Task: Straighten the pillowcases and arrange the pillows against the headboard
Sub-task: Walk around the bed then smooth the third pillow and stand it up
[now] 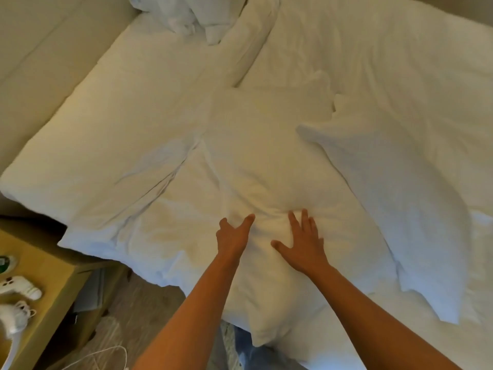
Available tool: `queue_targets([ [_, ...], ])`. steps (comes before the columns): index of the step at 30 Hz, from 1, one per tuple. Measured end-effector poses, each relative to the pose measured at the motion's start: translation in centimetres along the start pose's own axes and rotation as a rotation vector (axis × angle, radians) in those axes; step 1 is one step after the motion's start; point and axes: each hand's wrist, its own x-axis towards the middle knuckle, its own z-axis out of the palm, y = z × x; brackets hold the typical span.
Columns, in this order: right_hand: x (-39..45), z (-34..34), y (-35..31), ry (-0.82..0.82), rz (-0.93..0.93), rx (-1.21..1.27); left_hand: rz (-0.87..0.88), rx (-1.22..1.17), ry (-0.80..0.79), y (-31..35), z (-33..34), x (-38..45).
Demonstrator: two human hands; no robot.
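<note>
We see three white pillows lying flat on the bed. The middle pillow [266, 161] is nearest us, its case creased and bunched toward the near end, one corner hanging past the mattress edge. The left pillow [112, 134] lies lengthwise beside the beige headboard [40, 49], its case wrinkled along the near side, where the middle pillow overlaps it. The right pillow [394, 198] lies angled, touching the middle pillow's far side, its case fairly smooth.
</note>
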Motion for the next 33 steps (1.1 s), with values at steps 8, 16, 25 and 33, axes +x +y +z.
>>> queue_targets([
  [8, 2.6, 1.5, 1.4, -0.008, -0.056, 0.034, 0.014, 0.039, 0.020, -2.4, 3.9, 6.7],
  [16, 2.1, 2.4, 1.1, 0.020, -0.015, -0.031, 0.134, -0.046, -0.024, -1.9, 3.9, 6.4],
  [25, -1.8, -1.5, -0.5, 0.130, -0.045, 0.076, 0.418, 0.058, -0.067, 3.7, 0.4, 0.5],
  [33, -6.6, -6.5, -7.3, 0.078, -0.080, 0.381, 0.832, 0.431, -0.022, 13.7, -5.6, -7.8],
])
